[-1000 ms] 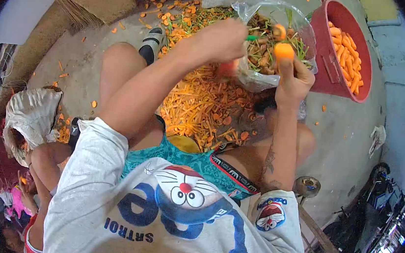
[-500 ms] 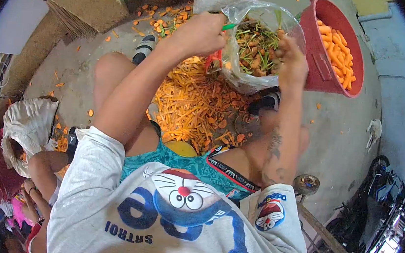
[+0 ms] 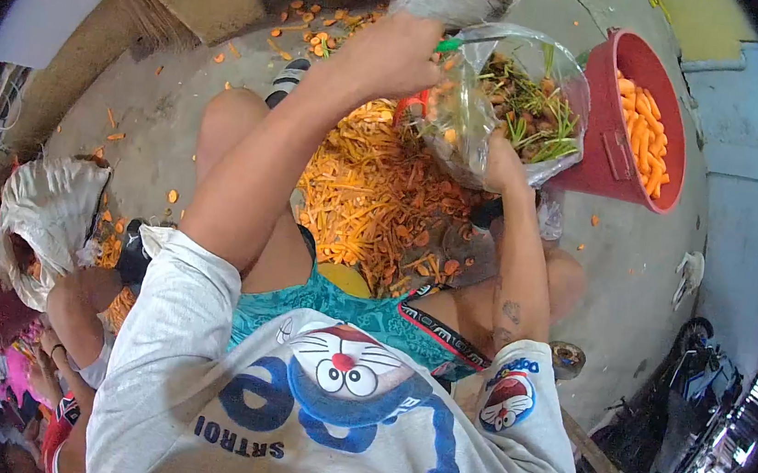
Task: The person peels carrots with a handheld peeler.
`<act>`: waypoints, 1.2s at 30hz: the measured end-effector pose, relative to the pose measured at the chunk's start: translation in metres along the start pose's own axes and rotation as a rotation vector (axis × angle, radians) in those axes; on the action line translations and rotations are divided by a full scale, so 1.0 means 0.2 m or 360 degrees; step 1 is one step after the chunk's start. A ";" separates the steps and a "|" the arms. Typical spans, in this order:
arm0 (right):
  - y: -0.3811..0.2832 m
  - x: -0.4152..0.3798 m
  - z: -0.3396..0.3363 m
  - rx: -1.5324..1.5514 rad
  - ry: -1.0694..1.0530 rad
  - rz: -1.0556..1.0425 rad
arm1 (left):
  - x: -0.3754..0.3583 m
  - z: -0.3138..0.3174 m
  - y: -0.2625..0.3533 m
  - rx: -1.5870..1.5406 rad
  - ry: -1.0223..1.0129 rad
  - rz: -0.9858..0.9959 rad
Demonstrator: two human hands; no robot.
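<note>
My left hand (image 3: pixel 398 54) is closed around a green-handled tool (image 3: pixel 449 46) at the upper left rim of a clear plastic bag (image 3: pixel 462 153). The tool's far end is hard to make out against the bag. Inside the bag lie unpeeled carrots with green stem stubs (image 3: pixel 539 119). My right hand (image 3: pixel 505 165) reaches into the bag's near side, among the carrots; its fingertips are hidden. Below the bag, a heap of orange peelings and carrot pieces (image 3: pixel 357 179) covers the floor between my legs.
A red bucket (image 3: pixel 600 121) of peeled carrots (image 3: pixel 644 135) stands tilted at the bag's right. A white sack (image 3: pixel 49 211) lies at left, beside another person's leg and hands (image 3: pixel 56 360). A motorbike (image 3: pixel 696 381) stands at lower right. Carrot slices are scattered on the floor.
My right hand has moved down and left from the bag's right side to its near side. My left hand, still on the green handle, has shifted slightly right. The view has shifted a little.
</note>
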State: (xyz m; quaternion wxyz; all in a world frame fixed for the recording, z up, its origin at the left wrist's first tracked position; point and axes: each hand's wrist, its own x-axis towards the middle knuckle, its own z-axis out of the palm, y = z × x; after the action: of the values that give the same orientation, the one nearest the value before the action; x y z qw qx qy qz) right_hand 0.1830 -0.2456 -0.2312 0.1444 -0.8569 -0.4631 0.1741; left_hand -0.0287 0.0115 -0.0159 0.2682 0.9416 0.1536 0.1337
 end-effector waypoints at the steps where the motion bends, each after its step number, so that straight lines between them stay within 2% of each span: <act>1: 0.00 0.00 0.02 0.0009 -0.0008 -0.0005 | 0.00 0.00 0.00 -0.0014 -0.0019 0.0017; 7: -0.24 -0.04 -0.21 0.0309 -0.0092 -0.0166 | -0.01 -0.01 0.03 -0.0023 -0.0007 0.0014; 9: -0.20 -0.01 -0.25 0.0511 0.0197 0.0185 | -0.01 -0.02 0.03 0.0003 -0.0014 -0.0033; 11: -0.08 0.04 -0.25 0.0815 0.0444 0.0163 | 0.00 -0.02 0.04 0.0021 -0.0029 -0.0071; 14: -0.33 -0.11 -0.60 0.0972 0.0627 0.0261 | 0.02 -0.01 0.04 0.0033 -0.0038 -0.0079; 16: -0.45 -0.17 -0.73 0.2176 0.0897 0.0019 | 0.02 0.00 0.06 0.0048 -0.0022 -0.0074; 17: -0.45 -0.18 -0.72 0.2169 0.0909 0.0017 | 0.03 0.01 0.06 0.0045 -0.0019 -0.0062; 19: -0.45 -0.19 -0.71 0.2657 0.0736 -0.0147 | 0.05 0.05 0.09 0.0040 -0.0001 -0.0036; 20: -0.46 -0.20 -0.69 0.2662 0.0750 -0.0155 | 0.05 0.07 0.11 0.0048 -0.0002 -0.0023; 22: -0.59 -0.23 -0.69 0.2471 0.0798 -0.0004 | 0.05 0.09 0.15 -0.0017 0.0028 0.0017; 23: -0.60 -0.23 -0.68 0.2226 0.0871 0.0152 | 0.05 0.12 0.13 -0.0034 0.0042 0.0053; 24: -0.62 -0.23 -0.67 0.2241 0.0871 0.0152 | 0.05 0.11 0.16 -0.0020 0.0035 0.0052; 26: -0.66 -0.23 -0.67 0.1368 0.0865 -0.0108 | 0.03 0.10 0.20 0.0005 -0.0075 0.0072; 27: -0.73 -0.26 -0.70 0.1210 0.0858 -0.0068 | 0.03 0.11 0.21 0.0037 -0.0058 0.0080; 31: -0.78 -0.32 -0.72 0.0942 0.0671 -0.0041 | 0.05 0.18 0.19 0.0027 -0.0095 0.0161; 34: -0.78 -0.32 -0.68 0.1109 0.0734 -0.0121 | 0.09 0.22 0.12 -0.0084 -0.0202 0.0084; 36: -0.77 -0.28 -0.66 0.1205 0.0733 -0.0077 | 0.14 0.21 0.11 0.0073 -0.0361 0.0046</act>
State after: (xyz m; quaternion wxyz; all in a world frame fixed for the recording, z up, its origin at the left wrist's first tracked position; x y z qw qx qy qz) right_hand 0.0971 -0.2235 -0.0414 0.5516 -0.7489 -0.3424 0.1328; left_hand 0.0156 -0.0167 -0.0337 0.2602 0.9587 0.1115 0.0265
